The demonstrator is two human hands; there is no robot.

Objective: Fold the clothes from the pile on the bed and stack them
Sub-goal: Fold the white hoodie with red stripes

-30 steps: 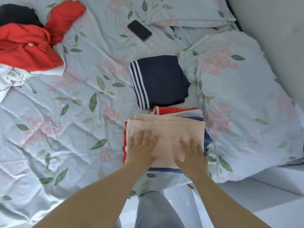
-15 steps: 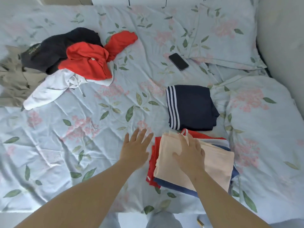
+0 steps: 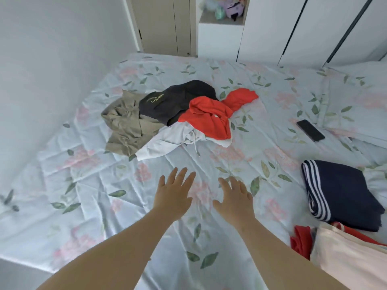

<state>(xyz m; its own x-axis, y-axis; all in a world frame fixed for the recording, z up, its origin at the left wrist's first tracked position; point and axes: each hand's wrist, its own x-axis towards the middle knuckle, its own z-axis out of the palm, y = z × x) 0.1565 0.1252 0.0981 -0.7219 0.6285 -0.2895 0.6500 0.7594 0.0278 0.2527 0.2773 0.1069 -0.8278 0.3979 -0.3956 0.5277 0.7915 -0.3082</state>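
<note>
**Hands empty over bare sheet, pile unfolded at far centre**

Left hand [image 3: 173,193] and right hand [image 3: 234,197]: both flat, palms down, fingers spread, holding nothing. They sit side by side with a gap between them, over the floral bed sheet [image 3: 83,206] at near centre. Can't tell if the palms touch the sheet or hover just above it.

Pile [image 3: 180,114] lies beyond the hands, well apart from them, all crumpled:
- khaki shirt [image 3: 125,126] on the left edge
- black garment [image 3: 173,101] with pale lettering, partly over the khaki shirt
- red hoodie [image 3: 209,118] on the right, one sleeve thrown out to the far right
- white hoodie [image 3: 167,141] at the near side under the red one, drawstring trailing onto the sheet

Folded items on the right:
- navy garment [image 3: 343,191] with white stripes along its left edge, lying by itself
- stack [image 3: 335,254] just nearer than it, cut off by the frame's edge: cream piece [image 3: 356,264] on top, red piece [image 3: 301,241] sticking out underneath on the left

Phone [image 3: 310,130] lies screen-up at far right, beside the pillow [image 3: 366,91]. Past the bed's far edge are white wardrobe doors [image 3: 272,28] and a shelf [image 3: 219,18] holding plush toys [image 3: 230,7], which are too blurred to identify.
</note>
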